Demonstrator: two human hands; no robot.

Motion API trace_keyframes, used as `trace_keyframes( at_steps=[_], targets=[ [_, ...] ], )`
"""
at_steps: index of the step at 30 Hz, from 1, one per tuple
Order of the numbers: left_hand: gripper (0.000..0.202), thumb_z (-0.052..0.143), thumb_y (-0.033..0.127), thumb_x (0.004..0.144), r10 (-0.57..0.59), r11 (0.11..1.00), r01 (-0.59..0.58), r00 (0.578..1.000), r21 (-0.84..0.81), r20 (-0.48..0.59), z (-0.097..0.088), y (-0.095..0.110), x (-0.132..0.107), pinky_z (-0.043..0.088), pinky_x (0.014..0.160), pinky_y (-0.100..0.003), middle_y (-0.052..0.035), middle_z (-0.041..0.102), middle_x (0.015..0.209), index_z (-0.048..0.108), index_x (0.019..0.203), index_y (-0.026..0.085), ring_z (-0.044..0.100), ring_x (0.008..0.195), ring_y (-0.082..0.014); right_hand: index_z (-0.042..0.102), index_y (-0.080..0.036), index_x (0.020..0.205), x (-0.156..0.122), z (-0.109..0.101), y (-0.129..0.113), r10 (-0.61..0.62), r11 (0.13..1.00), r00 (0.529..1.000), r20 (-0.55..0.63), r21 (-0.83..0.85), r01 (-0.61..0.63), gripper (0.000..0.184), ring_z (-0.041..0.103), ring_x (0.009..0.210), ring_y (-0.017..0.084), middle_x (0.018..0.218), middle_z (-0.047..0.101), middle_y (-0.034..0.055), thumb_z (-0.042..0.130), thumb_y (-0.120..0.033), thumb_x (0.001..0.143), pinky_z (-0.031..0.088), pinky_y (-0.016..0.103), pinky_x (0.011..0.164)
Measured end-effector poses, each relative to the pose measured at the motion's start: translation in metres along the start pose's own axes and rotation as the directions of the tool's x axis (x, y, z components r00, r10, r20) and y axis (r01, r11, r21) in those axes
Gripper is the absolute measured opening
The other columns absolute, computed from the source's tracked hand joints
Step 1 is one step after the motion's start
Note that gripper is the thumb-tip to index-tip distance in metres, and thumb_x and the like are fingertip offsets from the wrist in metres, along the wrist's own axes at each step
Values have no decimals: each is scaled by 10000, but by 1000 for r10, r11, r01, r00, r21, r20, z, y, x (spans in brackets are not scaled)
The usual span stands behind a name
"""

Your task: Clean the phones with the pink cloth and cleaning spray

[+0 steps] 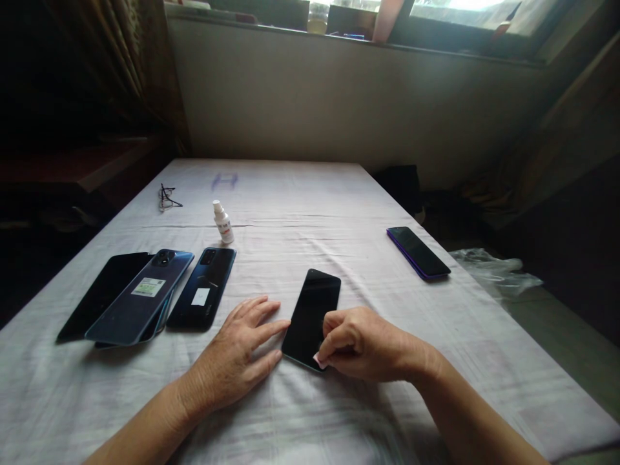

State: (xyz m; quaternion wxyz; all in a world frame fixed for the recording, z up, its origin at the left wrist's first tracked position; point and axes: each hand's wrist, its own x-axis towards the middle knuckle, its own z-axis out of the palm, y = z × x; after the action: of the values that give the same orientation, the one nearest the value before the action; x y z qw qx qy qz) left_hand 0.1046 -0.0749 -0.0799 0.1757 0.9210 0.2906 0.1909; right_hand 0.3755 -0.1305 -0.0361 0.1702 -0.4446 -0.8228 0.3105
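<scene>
A black smartphone point(309, 310) lies face up on the cloth-covered table, its screen dark. Pinched in the fingers of my right hand point(361, 345) is a small pinkish cloth point(318, 359), pressed on the phone's lower right corner. My left hand point(249, 342) rests on the table with fingers spread, fingertips against or beside the phone's left edge. To the left lies a blue-black phone point(213, 281), back up, with a blank white sticker. Further left, a blue phone point(162, 271) with a printed label overlaps other dark phones or panels point(104, 290).
A white bottle point(223, 223) stands upright behind the phones. Folded eyeglasses point(168, 197) lie near the far left edge. A phone with a purple edge point(419, 254) sits by the right edge. Clear plastic point(498, 271) is beyond that edge. A wall point(290, 97) rises behind the table point(300, 194).
</scene>
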Motion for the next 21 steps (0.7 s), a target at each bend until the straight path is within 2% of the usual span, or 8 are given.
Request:
trace_keyframes(
  at_steps=[4, 10, 16, 21],
  targets=[
    [413, 635, 255, 902, -5, 1000, 5, 1000, 0, 9, 0, -1, 0, 381, 1161, -565, -69, 583, 1453, 662, 1309, 316, 465, 1397, -336, 834, -245, 853, -4, -5, 0, 18, 999, 999, 42, 34, -19, 267, 569, 574, 56, 752, 653, -24, 725, -22, 753, 394, 165, 535],
    [407, 628, 254, 908, 7, 1000, -7, 1000, 5, 4, 2, -2, -1, 379, 1155, -581, -73, 581, 1451, 660, 1309, 317, 470, 1391, -338, 833, -249, 870, -1, 3, 0, -22, 999, 999, 34, 27, 21, 263, 592, 607, 62, 794, 670, -15, 724, -36, 760, 403, 166, 562],
    [395, 611, 256, 921, 9, 1000, -9, 1000, 14, 20, -2, 0, 0, 394, 1139, -595, -95, 574, 1454, 663, 1310, 300, 471, 1390, -347, 835, -221, 856, -2, 0, 7, -25, 998, 1000, -10, 56, 26, 235, 573, 562, 55, 749, 662, -11, 720, -43, 755, 383, 165, 535],
    [391, 629, 255, 907, 11, 1000, -11, 1000, 12, 4, -1, 0, 0, 389, 1152, -573, -75, 576, 1454, 674, 1292, 311, 473, 1390, -341, 830, -244, 868, 5, 12, 1, -104, 994, 991, -83, -32, 101, 240, 593, 599, 74, 777, 682, -7, 696, -68, 775, 378, 186, 559]
  ],
)
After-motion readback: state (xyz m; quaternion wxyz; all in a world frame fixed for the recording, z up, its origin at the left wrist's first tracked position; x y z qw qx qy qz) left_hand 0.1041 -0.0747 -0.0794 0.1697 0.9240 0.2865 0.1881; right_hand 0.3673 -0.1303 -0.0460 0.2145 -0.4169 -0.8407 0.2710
